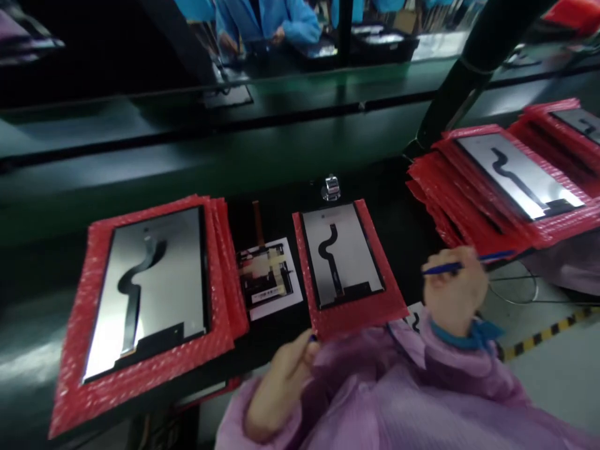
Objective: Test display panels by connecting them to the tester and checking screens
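Head view looks down on a dark counter (262,169), and the right hand (454,289) sits just off the right edge of the middle panel (341,255), fingers clenched around a blue pen (469,262) that lies nearly level, pointing right. The left hand (281,381) is low at the counter's near edge, fingers curled and pinching the near corner of the red bubble-wrap sheet (356,312) under that panel.

The middle panel is a flat grey rectangle with a dark frame, a black ribbon cable snaking down its back to a black strip at the near end. It lies squarely on its red sheet, centre of the counter.

To the left, a larger-looking panel (150,287) of the same kind tops a stack of red sheets (140,375). Between the two lies a white card (269,278) showing a small dark board. On the right, another panel (520,175) rests on a fanned red pile (450,206). Just beyond the middle panel sits a small shiny metal piece (330,187). Both sleeves are pink-lilac (403,394). Across the line, a person in a blue coat (267,19) works at black trays.
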The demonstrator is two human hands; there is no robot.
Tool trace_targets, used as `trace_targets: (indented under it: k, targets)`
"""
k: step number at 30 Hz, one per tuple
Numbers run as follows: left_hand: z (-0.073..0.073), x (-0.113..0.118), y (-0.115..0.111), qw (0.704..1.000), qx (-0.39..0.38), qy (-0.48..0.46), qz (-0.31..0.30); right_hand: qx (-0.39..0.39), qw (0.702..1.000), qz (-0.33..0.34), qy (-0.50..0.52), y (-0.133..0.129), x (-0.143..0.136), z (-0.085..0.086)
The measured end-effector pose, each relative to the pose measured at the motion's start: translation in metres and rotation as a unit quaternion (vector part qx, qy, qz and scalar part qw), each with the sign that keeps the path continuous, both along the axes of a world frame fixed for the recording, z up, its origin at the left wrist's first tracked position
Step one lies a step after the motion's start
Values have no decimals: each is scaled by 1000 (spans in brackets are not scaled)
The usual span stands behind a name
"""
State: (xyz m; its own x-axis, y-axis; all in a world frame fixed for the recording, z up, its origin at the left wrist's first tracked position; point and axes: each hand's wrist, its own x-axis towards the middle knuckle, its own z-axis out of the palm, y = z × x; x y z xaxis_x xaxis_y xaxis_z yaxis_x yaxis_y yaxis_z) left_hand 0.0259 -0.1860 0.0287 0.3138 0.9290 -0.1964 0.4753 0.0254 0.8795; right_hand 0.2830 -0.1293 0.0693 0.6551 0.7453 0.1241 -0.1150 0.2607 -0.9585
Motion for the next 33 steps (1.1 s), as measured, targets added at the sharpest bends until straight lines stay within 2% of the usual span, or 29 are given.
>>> trace_targets:
  k: [1, 3, 6, 8, 10, 12, 16, 27, 30, 33]
  targets:
    - [-2, -7, 0, 999, -3, 4, 37, 27, 999, -34, -5, 5, 10, 3]
    - [-7, -12, 1, 997, 25, 2, 67, 26, 998, 6, -48, 10, 19, 2]
    - [-20, 0, 10, 986, 164, -16, 27, -47, 980, 157, -111, 11, 5, -12]
    - [-30, 11, 17, 966, 257, 11, -7, -93, 959, 217, -156, 9, -14, -27]
    - [-36, 18, 23, 954, 295, 43, -32, -119, 940, 248, -200, 9, -30, -42]
    - [-38, 18, 25, 956, 286, 48, -46, -138, 923, 272, -233, 9, -40, -54]
    - [-36, 14, 26, 962, 267, 33, -50, -148, 908, 251, -302, 8, -43, -65]
    - [-35, 18, 26, 954, 286, 77, -56, -149, 876, 265, -374, 7, -42, -70]
    - [-35, 18, 26, 957, 277, 75, -52, -142, 881, 263, -367, 7, -42, -70]
    - [-37, 18, 25, 956, 284, 59, -41, -116, 915, 219, -317, 3, -42, -67]
